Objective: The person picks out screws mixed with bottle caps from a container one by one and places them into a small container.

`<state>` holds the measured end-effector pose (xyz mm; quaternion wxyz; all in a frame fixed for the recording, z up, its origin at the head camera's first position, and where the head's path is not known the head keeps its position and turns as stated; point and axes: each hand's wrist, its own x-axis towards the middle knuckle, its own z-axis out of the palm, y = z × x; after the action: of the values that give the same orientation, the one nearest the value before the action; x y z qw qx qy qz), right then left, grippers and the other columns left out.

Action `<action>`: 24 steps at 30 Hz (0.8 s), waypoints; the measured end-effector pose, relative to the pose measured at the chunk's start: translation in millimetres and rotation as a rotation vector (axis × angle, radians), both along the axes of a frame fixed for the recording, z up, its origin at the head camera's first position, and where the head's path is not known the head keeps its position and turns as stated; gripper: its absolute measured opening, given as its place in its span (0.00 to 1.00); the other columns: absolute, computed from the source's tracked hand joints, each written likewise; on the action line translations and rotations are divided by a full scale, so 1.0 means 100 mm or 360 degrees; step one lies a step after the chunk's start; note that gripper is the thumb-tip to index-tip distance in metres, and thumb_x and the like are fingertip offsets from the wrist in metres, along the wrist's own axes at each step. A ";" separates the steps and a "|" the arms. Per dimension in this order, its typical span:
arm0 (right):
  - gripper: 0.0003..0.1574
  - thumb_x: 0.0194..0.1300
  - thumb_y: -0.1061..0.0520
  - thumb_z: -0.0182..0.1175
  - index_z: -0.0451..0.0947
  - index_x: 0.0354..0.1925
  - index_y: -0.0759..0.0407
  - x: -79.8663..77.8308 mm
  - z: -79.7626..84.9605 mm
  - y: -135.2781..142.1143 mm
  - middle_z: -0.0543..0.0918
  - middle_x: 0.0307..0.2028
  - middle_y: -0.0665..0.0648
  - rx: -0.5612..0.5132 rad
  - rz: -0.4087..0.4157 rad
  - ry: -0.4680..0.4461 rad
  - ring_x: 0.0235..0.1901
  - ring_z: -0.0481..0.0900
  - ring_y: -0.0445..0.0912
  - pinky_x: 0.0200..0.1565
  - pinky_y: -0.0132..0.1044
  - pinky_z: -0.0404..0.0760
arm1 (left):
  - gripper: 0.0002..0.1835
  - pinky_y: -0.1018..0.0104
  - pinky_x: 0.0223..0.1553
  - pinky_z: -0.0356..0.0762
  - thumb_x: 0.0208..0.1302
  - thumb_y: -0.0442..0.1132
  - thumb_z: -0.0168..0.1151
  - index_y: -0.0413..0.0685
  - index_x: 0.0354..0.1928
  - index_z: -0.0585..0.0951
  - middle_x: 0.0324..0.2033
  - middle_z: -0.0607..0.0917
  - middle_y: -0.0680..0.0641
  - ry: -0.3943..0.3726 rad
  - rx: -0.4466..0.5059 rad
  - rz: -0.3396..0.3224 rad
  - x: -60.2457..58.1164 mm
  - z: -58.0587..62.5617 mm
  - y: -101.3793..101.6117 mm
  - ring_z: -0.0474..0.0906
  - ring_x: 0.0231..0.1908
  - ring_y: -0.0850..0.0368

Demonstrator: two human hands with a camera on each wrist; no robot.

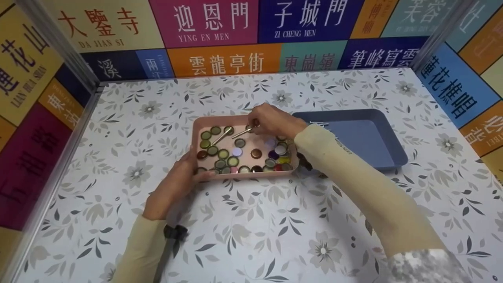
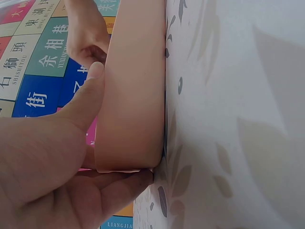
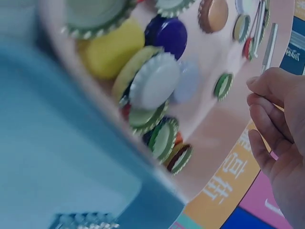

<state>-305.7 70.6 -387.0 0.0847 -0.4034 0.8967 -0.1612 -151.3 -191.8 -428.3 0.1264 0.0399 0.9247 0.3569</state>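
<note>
My left hand (image 1: 177, 181) grips the near left corner of a pink tray (image 1: 251, 175). In the left wrist view its thumb (image 2: 95, 74) lies along the wall's upper edge and the fingers bend round the tray's end. Over the tray's far side, my right hand (image 1: 271, 120) pinches one end of a slim metal rod (image 3: 270, 47). Another metal rod (image 1: 223, 136) lies in the tray, leaning across bottle caps. Many crown bottle caps, among them a brown cap (image 1: 256, 153) and a white cap (image 3: 155, 81), are scattered or heaped inside. My right hand and forearm hide part of the tray.
A blue-grey tray (image 1: 359, 133) stands against the pink tray's right side, with several metal rods (image 1: 319, 123) at its left end, partly behind my right forearm. A flower-patterned cloth (image 1: 235, 228) covers the table. Panels with printed characters (image 1: 226, 59) enclose the back and sides.
</note>
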 end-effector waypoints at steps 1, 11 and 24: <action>0.06 0.63 0.64 0.66 0.87 0.39 0.63 0.00 0.01 0.04 0.87 0.38 0.61 -0.0010 -0.0010 0.0002 0.39 0.83 0.52 0.44 0.45 0.83 | 0.55 0.48 0.76 0.56 0.68 0.49 0.64 0.44 0.79 0.34 0.78 0.53 0.35 0.0009 0.0007 -0.0005 0.00 0.00 0.00 0.57 0.76 0.42; 0.09 0.62 0.63 0.64 0.87 0.40 0.66 -0.03 0.15 0.34 0.86 0.39 0.65 -0.0083 -0.0104 0.0065 0.40 0.83 0.56 0.45 0.49 0.84 | 0.52 0.46 0.75 0.57 0.70 0.46 0.63 0.39 0.79 0.39 0.77 0.56 0.33 0.0089 0.0014 -0.0057 0.01 -0.01 -0.03 0.57 0.75 0.40; 0.10 0.58 0.62 0.68 0.90 0.39 0.64 -0.04 0.15 0.69 0.87 0.37 0.63 -0.0128 -0.0218 0.0071 0.38 0.83 0.54 0.42 0.49 0.83 | 0.52 0.46 0.72 0.63 0.69 0.46 0.64 0.39 0.79 0.39 0.75 0.60 0.32 0.0119 0.0005 -0.0073 0.00 -0.02 -0.02 0.64 0.72 0.40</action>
<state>-310.2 139.2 -371.7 0.0371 -0.3476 0.9167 -0.1933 -151.0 -194.2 -429.8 0.0999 0.0744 0.9271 0.3536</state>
